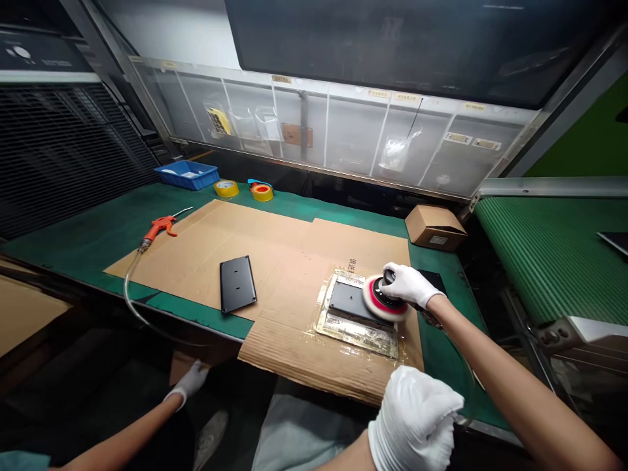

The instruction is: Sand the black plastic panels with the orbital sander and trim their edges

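Observation:
My right hand (409, 286), in a white glove, is wrapped round a round polisher (385, 297) with a white and pink pad. The pad rests on the right part of a flat dark panel (352, 299). That panel lies in a worn, taped holding plate (338, 330) on cardboard. Close to the camera, my gloved left hand (417, 415) is closed in a fist near the table's front edge; what it grips is hidden. A second black panel (237, 284) lies on the cardboard (289, 261) to the left.
An orange air blow gun (159, 227) with a clear hose lies at left. Behind are a blue tray (187, 174), tape rolls (226, 188) and a small carton (435, 227). A green conveyor (564, 242) runs at right. A co-worker's gloved hand (191, 383) is at lower left.

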Demonstrator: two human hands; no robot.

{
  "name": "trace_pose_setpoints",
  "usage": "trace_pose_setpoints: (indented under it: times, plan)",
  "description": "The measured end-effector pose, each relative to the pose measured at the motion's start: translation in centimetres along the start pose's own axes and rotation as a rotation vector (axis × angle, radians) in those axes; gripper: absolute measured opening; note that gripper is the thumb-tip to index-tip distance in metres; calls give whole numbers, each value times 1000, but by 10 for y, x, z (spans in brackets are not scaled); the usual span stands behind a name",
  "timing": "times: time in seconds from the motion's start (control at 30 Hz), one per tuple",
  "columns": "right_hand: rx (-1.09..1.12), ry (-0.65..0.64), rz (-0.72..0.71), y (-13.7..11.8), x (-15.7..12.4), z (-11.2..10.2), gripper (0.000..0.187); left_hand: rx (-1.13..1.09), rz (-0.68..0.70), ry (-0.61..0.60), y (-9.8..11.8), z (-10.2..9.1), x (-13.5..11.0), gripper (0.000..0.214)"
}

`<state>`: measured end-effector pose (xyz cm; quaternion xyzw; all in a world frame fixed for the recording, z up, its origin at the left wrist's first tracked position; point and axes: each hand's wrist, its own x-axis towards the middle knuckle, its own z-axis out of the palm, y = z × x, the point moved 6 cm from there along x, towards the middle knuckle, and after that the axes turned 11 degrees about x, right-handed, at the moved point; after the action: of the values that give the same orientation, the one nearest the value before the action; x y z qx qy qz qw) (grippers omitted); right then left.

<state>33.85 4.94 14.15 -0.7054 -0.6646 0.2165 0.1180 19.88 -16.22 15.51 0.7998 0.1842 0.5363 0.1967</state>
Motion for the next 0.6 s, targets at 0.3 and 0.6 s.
trace_pose_setpoints:
  times: [0.3,0.6]
  plan:
    - [47,-121,-81,-47,51,23,34,48,-9,-15,-12,-7,-5,39]
    - [83,5,-68,-79,69,35,59,145,-23,87,-18,-47,3,41]
